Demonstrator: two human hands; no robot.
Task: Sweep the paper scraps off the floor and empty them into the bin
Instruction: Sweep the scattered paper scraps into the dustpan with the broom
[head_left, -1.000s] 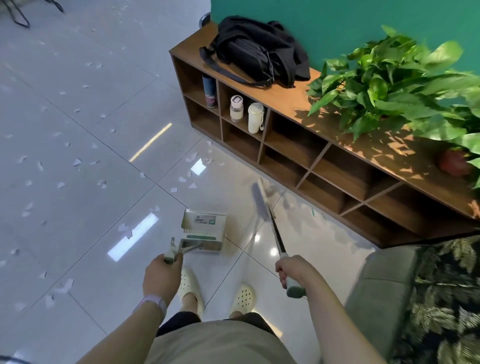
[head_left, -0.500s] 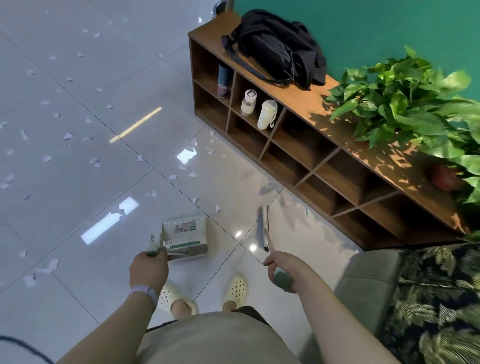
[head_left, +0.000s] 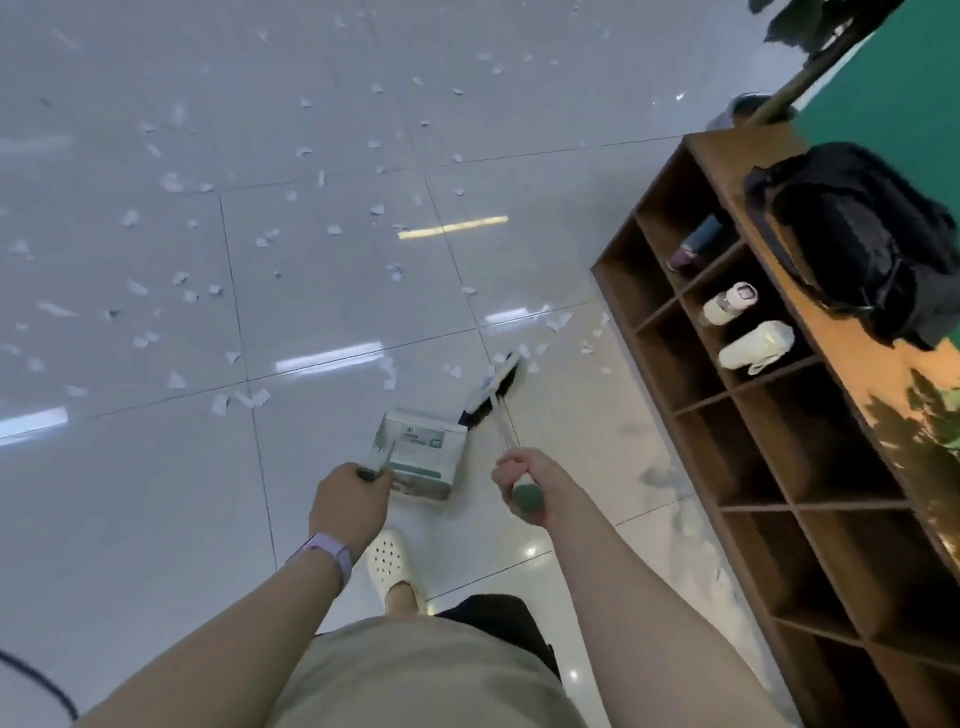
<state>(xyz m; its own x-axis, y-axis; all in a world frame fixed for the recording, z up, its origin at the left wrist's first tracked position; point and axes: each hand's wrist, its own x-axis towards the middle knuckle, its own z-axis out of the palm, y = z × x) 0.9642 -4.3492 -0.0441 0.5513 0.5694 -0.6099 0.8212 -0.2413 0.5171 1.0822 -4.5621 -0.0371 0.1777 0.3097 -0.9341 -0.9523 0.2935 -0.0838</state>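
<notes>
Gripping dustpan (head_left: 420, 453) w/ left hand (head_left: 347, 503), right hand (head_left: 519, 479) gripping broom (head_left: 492, 391), scraps (head_left: 244, 399) nearby

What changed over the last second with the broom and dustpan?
The view has swung left, toward the scattered scraps. The broom head now lies beside the dustpan, nearer the scraps by the shelf. Unchanged: left hand grips the dustpan handle, right hand grips the broom; scraps unswept.

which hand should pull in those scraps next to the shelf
Right. The right hand holds the broom, whose head sits beside those scraps; the left hand holds the dustpan.
</notes>
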